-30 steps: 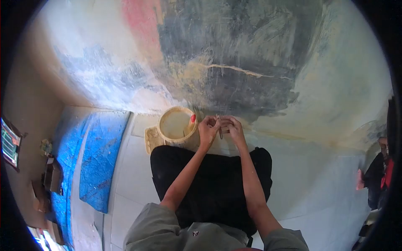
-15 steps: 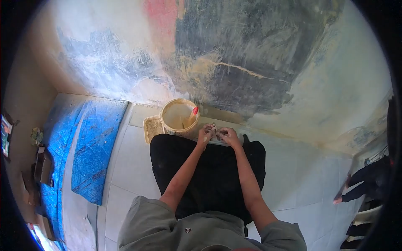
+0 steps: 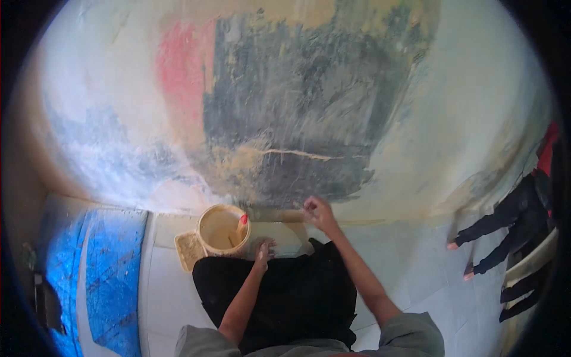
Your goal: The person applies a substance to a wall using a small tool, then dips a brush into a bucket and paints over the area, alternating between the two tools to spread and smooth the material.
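My left hand point(image 3: 265, 253) is just above my left knee, beside the bucket. Its fingers are somewhat apart, with pale smears on them, and nothing shows in them. Reaching toward the foot of the wall point(image 3: 291, 107), my right hand point(image 3: 318, 212) has its fingers curled together; anything between them is too small to make out. The round bucket point(image 3: 206, 239) has a pale crusted rim. Inside it leans a tool with a red-tipped handle point(image 3: 244, 220). A small rectangular tub point(image 3: 190, 252) with rough pale material touches the bucket's left side.
Dark grey, red and pale patches cover the wall, with a light-coloured crack line point(image 3: 297, 153) low down. Blue sheeting point(image 3: 113, 268) lies at the left over the tiled floor point(image 3: 410, 279). At the right edge, another person's dark-trousered legs point(image 3: 505, 220) and bare feet show.
My hands were together above my knees and have separated. The right one has moved up toward the wall, while the left has dropped back. My view has tilted upward and right.
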A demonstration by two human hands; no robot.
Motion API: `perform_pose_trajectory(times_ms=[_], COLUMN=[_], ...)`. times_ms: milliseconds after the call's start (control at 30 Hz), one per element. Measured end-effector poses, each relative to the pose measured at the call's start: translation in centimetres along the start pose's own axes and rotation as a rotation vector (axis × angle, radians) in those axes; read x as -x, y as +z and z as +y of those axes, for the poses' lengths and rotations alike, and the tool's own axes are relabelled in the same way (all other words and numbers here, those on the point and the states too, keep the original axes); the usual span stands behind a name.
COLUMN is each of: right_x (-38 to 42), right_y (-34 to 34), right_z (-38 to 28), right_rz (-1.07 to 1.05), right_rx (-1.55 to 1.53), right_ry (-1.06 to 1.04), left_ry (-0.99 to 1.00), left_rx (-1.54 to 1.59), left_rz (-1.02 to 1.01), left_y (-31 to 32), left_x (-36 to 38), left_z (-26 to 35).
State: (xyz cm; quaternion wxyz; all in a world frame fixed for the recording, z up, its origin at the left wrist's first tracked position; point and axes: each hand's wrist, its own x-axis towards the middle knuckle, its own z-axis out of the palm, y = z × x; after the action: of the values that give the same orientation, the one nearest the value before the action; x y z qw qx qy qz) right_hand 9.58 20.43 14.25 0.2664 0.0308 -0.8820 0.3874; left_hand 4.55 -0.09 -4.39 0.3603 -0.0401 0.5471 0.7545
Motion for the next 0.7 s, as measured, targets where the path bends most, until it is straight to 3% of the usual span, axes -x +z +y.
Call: perform_pose_trajectory(times_ms=[133,200,267,333,367,433,467,533,567,633,700], right_x=[-9.9,-15.1,-19.4,-22.1,-22.6,-23.5,-24.3,-26.1,-26.7,-27.4,-27.2], right_y=[-8.5,-11.7,-14.1,-14.2,-13.5,-12.2,-11.8,-11.3,-12.1,-14.7,-14.0], right_z=[-9.1,-12.3,-16.5,-20.1,-20.7,-21.3,-21.2,-20.7,-21.3,-22.7,-21.0], right_rz=[0.263,0.488,0.706,0.790,0.795,0.355,0.363,0.264,0.268,0.708,0.588], right_rx=[0.423,0.541,0.595,0.444,0.454,0.743,0.743,1.092,1.093,0.789,0.866], right_ry=[-0.279,-0.487,-0.600,-0.689,-0.688,-0.904,-0.907,-1.287,-1.288,-0.798,-0.872], left_ry=[0.076,0.013,0.005,-0.005,-0.014,-0.018,-0.037,-0.063,-0.059,-0.058,-0.054], left_rx=[0.040,0.091,0.096,0.099,0.128,0.155,0.185,0.224,0.222,0.260,0.286], left_rz=[-0.026,0.016,0.015,0.011,0.023,0.033,0.040,0.047,0.046,0.057,0.043], left_y=[0.1,0.1,-0.1,-0.1,0.0,-0.2,-0.3,-0.4,-0.6,-0.2,-0.6], left_x=[0.6,0.1,0.1,0.1,0.2,0.0,-0.1,0.1,0.3,0.5,0.0], left_z=[1.0,0.8,0.8,1.0,1.1,0.9,0.7,1.0,1.4,1.6,0.4])
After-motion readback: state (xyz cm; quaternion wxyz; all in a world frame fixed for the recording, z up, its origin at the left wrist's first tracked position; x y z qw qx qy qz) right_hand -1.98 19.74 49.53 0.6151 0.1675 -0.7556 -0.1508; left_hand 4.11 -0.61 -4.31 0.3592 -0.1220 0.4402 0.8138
